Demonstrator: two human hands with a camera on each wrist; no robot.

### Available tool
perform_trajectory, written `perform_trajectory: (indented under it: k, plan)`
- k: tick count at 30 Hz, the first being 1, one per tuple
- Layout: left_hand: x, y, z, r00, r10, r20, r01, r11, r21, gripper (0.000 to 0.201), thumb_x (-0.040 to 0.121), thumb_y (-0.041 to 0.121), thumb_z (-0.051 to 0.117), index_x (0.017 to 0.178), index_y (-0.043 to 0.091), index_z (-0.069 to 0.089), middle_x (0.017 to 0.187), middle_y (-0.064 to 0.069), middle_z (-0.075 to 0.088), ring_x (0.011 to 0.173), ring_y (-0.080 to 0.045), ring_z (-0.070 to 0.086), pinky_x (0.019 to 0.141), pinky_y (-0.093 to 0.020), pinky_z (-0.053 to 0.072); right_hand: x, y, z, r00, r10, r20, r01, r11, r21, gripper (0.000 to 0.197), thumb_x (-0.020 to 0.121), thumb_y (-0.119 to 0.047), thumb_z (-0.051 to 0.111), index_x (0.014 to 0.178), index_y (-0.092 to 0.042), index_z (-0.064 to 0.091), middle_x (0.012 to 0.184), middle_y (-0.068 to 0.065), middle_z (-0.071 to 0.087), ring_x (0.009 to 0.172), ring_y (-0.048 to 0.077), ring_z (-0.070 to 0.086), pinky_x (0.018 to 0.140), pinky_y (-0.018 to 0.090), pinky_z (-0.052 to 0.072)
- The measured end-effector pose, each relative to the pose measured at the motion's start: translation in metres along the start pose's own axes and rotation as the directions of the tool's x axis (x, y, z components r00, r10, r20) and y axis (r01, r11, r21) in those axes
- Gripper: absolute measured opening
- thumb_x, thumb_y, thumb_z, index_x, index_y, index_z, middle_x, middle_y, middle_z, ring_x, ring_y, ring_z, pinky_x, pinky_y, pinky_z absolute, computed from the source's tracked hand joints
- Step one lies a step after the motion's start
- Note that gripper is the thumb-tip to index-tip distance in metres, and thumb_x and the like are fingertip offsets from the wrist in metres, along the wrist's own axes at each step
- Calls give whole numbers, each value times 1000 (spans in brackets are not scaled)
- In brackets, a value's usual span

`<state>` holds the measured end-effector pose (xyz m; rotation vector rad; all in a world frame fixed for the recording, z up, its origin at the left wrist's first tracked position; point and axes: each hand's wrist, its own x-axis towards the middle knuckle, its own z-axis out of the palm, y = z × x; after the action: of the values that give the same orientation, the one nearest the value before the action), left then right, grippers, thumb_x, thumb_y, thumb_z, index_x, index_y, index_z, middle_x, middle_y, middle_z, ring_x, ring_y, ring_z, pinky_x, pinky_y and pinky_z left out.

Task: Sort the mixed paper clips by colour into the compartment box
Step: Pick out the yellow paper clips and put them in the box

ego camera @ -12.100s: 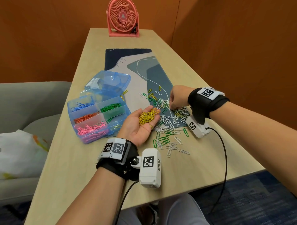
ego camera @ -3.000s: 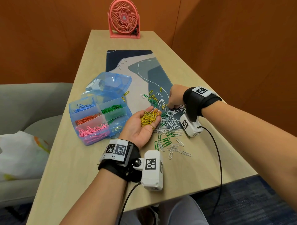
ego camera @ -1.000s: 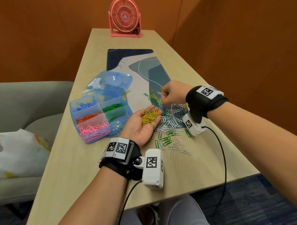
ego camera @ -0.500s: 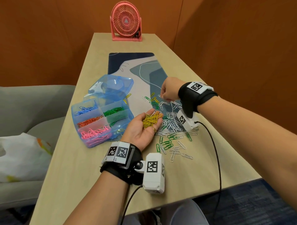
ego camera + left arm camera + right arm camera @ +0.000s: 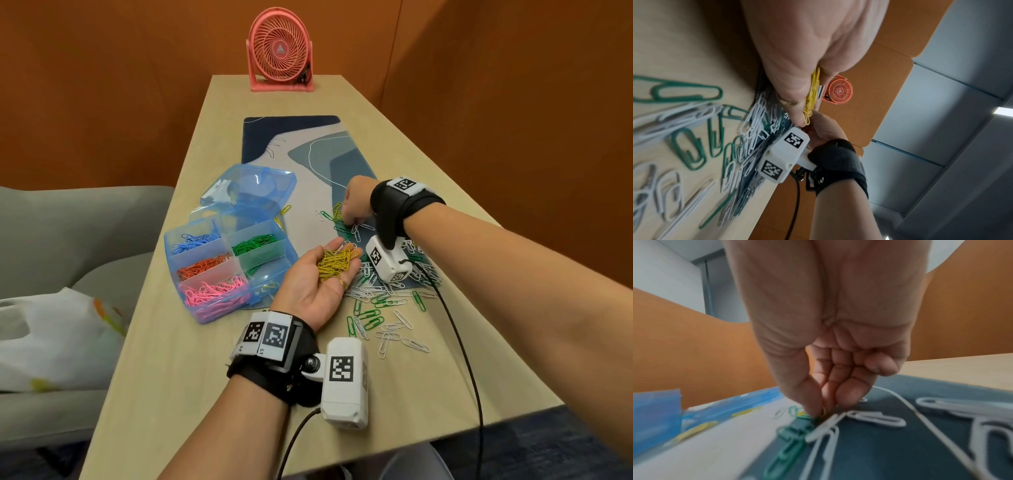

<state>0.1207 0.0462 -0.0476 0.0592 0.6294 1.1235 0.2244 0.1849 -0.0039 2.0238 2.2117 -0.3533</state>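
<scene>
The right hand (image 5: 356, 202) reaches down into the mixed clips (image 5: 383, 294) on the mat, thumb and finger closed on a yellow clip (image 5: 823, 410). The left hand (image 5: 318, 284) lies palm-up and relaxed, cradling a heap of yellow clips (image 5: 337, 262) beside the compartment box (image 5: 226, 270). Best to lift one clip cleanly, shaking off tangled green neighbours, and keep the palm level.

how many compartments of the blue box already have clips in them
4 clearly filled in the translucent blue plastic compartment box: blue clips far left, green far right, orange middle left, pink nearest. Others may be hidden.
</scene>
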Motion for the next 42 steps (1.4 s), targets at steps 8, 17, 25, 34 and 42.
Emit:
perform_trajectory:
  k: [8, 17, 25, 34, 42]
  plan:
    - [1, 1, 0, 1000, -12, 5, 12, 1000, -11, 39, 103, 20, 27, 96, -1, 58, 100, -20, 60, 86, -31, 61, 64, -34, 57, 5, 0, -13, 990, -18, 139, 29, 997, -76, 35, 72, -28, 80, 98, -6, 72, 96, 9, 74, 90, 24, 70, 88, 35, 55]
    - [2, 1, 0, 1000, -16, 21, 17, 999, -34, 37, 103, 19, 29, 96, -2, 58, 100, -21, 59, 85, -31, 60, 60, -35, 57, 16, -2, -22, 993, -108, -47, 109, 994, 15, 25, 80, -8, 71, 105, -12, 72, 91, 4, 68, 81, 20, 62, 76, 28, 52]
    - [3, 1, -1, 1000, -11, 27, 13, 999, -44, 37, 103, 19, 29, 97, -2, 58, 100, -21, 59, 86, -31, 60, 61, -35, 57, 20, -4, -13, 984, -179, 1, 175, 961, -213, 26, 79, -13, 76, 105, -11, 71, 108, 7, 69, 100, 24, 62, 76, 25, 43]
    - [4, 0, -1, 1000, -5, 24, 6, 1000, -28, 38, 103, 20, 28, 96, -2, 58, 97, -21, 59, 86, -31, 60, 61, -33, 57, 12, -8, -7, 984, -176, 42, 180, 924, -337, 11, 87, -16, 60, 83, -5, 61, 86, 14, 58, 78, 27, 51, 70, 29, 44]
    - [5, 1, -1, 1000, -15, 21, 16, 999, -38, 38, 103, 20, 29, 95, -2, 58, 97, -21, 60, 85, -32, 60, 60, -34, 57, 9, -7, -8, 986, -166, 23, 167, 960, -225, 26, 81, -19, 68, 102, -3, 69, 90, 10, 64, 80, 22, 57, 69, 29, 46]
